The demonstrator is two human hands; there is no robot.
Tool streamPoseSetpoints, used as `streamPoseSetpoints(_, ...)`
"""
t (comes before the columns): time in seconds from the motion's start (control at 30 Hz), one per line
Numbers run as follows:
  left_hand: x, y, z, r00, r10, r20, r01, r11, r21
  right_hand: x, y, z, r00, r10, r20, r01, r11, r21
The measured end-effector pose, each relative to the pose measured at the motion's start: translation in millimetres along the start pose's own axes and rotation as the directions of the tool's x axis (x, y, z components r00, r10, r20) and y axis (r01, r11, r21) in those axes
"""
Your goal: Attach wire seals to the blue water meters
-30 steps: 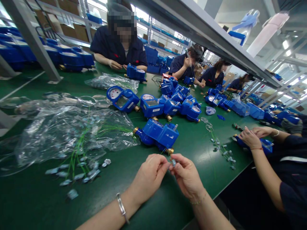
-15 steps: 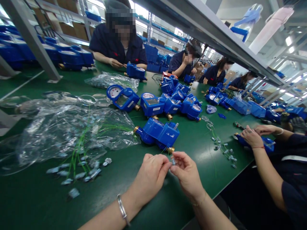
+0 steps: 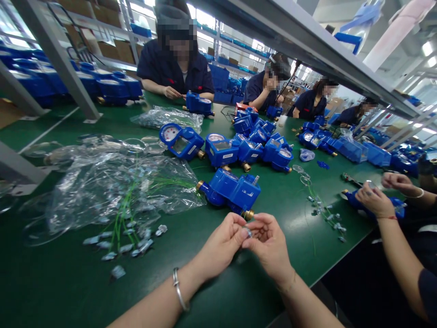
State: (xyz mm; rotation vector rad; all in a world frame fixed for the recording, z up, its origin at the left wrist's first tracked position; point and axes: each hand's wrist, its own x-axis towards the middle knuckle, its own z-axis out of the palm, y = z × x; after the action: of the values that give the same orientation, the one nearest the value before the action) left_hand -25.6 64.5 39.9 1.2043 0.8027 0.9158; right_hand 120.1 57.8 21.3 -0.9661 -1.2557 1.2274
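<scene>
My left hand [image 3: 220,246] and my right hand [image 3: 271,248] meet at the fingertips, both closed in a pinch on a small clear-bluish wire seal [image 3: 248,233]. Fingers cover most of the seal, and its wire barely shows. Just beyond them a blue water meter [image 3: 235,189] lies on its side, its brass threaded end [image 3: 248,214] close to my fingertips. To the left, a bundle of similar seals [image 3: 145,246] on green wires [image 3: 119,223] spills from a crumpled clear plastic bag [image 3: 78,191]. One loose seal [image 3: 118,272] lies nearer to me.
More blue water meters [image 3: 221,150] crowd the green table [image 3: 191,228] behind. On the right, a co-worker's hands [image 3: 375,198] are at another meter, near more wired seals [image 3: 327,216]. Metal posts [image 3: 64,59] rise at left. Other people sit across the table.
My left thumb has moved over onto the seal, and my fingertips are closer together. The view has shifted slightly. The co-worker's far hand at right has lifted away from the meter.
</scene>
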Motion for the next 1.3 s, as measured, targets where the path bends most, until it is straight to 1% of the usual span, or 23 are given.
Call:
streamPoseSetpoints(0.13,0.8,2.5,-0.9,0.999,-0.032,0.015,0.032,0.999,-0.032,-1.8,2.1,-2.4,0.996,-0.06,-0.065,0.044,0.975,-0.22)
streamPoseSetpoints(0.23,0.1,4.3,-0.9,0.999,-0.048,-0.019,0.048,0.999,-0.002,-5.9,-0.2,-3.6,0.992,-0.106,-0.072,0.064,0.897,-0.437)
streamPoseSetpoints(0.33,-0.4,4.5,0.2,0.998,-0.038,-0.054,0.038,0.999,-0.001,-10.7,-3.2,-3.6,0.961,-0.267,0.073,0.25,0.722,-0.645)
streamPoseSetpoints(0.43,-0.5,4.5,0.8,0.994,0.001,-0.109,0.008,0.997,0.079,-14.0,-2.1,-2.1,0.866,-0.443,0.234,0.452,0.489,-0.746)
streamPoseSetpoints(0.5,-0.8,5.0,0.6,0.988,0.055,-0.143,-0.028,0.983,0.183,-15.2,0.4,-1.1,0.824,-0.497,0.274,0.485,0.367,-0.794)
streamPoseSetpoints(0.57,-1.5,5.9,0.7,0.982,0.116,-0.149,-0.072,0.96,0.272,-15.7,2.0,0.0,0.816,-0.506,0.28,0.478,0.317,-0.819)
streamPoseSetpoints(0.63,-2.4,7.0,1.5,0.978,0.159,-0.133,-0.111,0.944,0.312,-15.6,1.4,1.9,0.839,-0.486,0.247,0.455,0.375,-0.808)
streamPoseSetpoints(0.67,-2.9,7.6,2.3,0.977,0.17,-0.126,-0.122,0.941,0.317,-15.2,0.2,3.5,0.873,-0.441,0.209,0.421,0.466,-0.778)
streamPoseSetpoints(0.7,-3.3,8.3,3.2,0.977,0.176,-0.121,-0.13,0.94,0.316,-14.6,-1.3,5.5,0.92,-0.363,0.15,0.353,0.599,-0.719)
streamPoseSetpoints(0.77,-4.0,9.9,5.0,0.975,0.185,-0.121,-0.139,0.939,0.314,-12.7,-4.8,10.3,0.996,-0.077,0.052,0.093,0.882,-0.462)
streamPoseSetpoints(0.8,-4.3,10.6,5.6,0.974,0.191,-0.124,-0.143,0.937,0.318,-11.8,-6.3,12.6,0.994,0.088,0.059,-0.067,0.954,-0.291)
streamPoseSetpoints(0.83,-4.4,11.1,5.9,0.973,0.193,-0.129,-0.143,0.936,0.321,-11.1,-7.4,14.4,0.974,0.21,0.087,-0.196,0.97,-0.147)
streamPoseSetpoints(0.87,-4.4,11.3,6.0,0.972,0.192,-0.135,-0.139,0.936,0.325,-10.8,-8.0,15.4,0.958,0.264,0.109,-0.257,0.964,-0.071)
streamPoseSetpoints(0.9,-4.3,11.2,5.8,0.972,0.187,-0.141,-0.132,0.935,0.329,-11.0,-8.3,15.6,0.961,0.256,0.103,-0.248,0.965,-0.083)
streamPoseSetpoints(0.97,-4.0,10.1,5.2,0.973,0.174,-0.15,-0.116,0.936,0.333,-12.6,-7.1,13.2,0.997,0.07,0.041,-0.053,0.943,-0.328)
streamPoseSetpoints(1.0,-3.8,9.3,5.0,0.973,0.172,-0.153,-0.113,0.935,0.335,-13.8,-5.9,11.1,0.997,-0.075,0.03,0.08,0.866,-0.494)
streamPoseSetpoints(1.07,-3.5,7.4,5.0,0.97,0.181,-0.164,-0.116,0.932,0.343,-16.1,-2.3,6.5,0.948,-0.297,0.116,0.284,0.623,-0.728)
streamPoseSetpoints(1.1,-3.4,6.7,5.2,0.967,0.185,-0.177,-0.116,0.932,0.343,-16.7,-0.5,4.7,0.92,-0.351,0.173,0.346,0.525,-0.777)
streamPoseSetpoints(1.13,-3.5,6.2,5.5,0.964,0.187,-0.189,-0.113,0.932,0.344,-16.9,1.0,3.5,0.901,-0.376,0.216,0.385,0.466,-0.797)
streamPoseSetpoints(1.17,-3.6,6.0,5.7,0.962,0.186,-0.198,-0.109,0.932,0.346,-16.6,1.9,3.0,0.895,-0.38,0.234,0.4,0.448,-0.799)
streamPoseSetpoints(1.2,-3.8,6.0,5.8,0.961,0.185,-0.204,-0.104,0.931,0.351,-15.8,1.9,3.3,0.901,-0.372,0.223,0.392,0.477,-0.786)
streamPoseSetpoints(1.23,-3.9,6.3,5.7,0.962,0.181,-0.203,-0.1,0.929,0.355,-14.7,1.0,4.2,0.928,-0.328,0.179,0.345,0.568,-0.747)
streamPoseSetpoints(1.3,-4.1,7.2,5.0,0.966,0.181,-0.183,-0.104,0.924,0.368,-11.8,-3.0,7.2,0.988,-0.13,0.079,0.151,0.8,-0.58)
